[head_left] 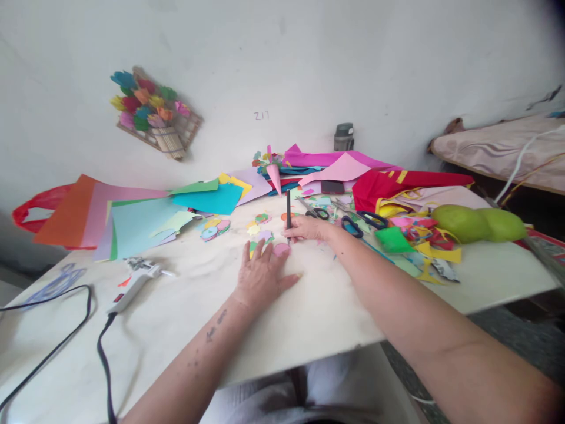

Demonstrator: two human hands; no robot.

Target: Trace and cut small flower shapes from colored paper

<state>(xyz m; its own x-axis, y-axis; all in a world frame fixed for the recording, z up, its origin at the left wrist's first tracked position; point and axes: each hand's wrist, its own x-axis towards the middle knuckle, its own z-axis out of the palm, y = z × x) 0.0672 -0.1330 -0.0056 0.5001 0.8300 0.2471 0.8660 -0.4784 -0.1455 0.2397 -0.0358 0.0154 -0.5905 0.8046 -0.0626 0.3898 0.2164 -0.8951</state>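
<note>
My left hand (261,277) lies flat on the table with its fingers spread, the fingertips at several small coloured paper cut-outs. A pink paper circle (281,249) is near its index finger. Closed around a slim black pen (288,209), my right hand (308,228) holds it upright with the lower end near the pink circle. Just beyond my hands are a yellow paper cut-out (253,228) and an orange one, partly hidden behind the pen. A stack of round pastel cut-outs (215,229) sits to the left.
Scissors (316,212) and blue-handled scissors (353,227) lie behind my right forearm. Coloured paper sheets (145,221) spread at the back left; a power strip (135,287) with a black cable is at left. Two green fruits (461,222) stand right, beside paper scraps.
</note>
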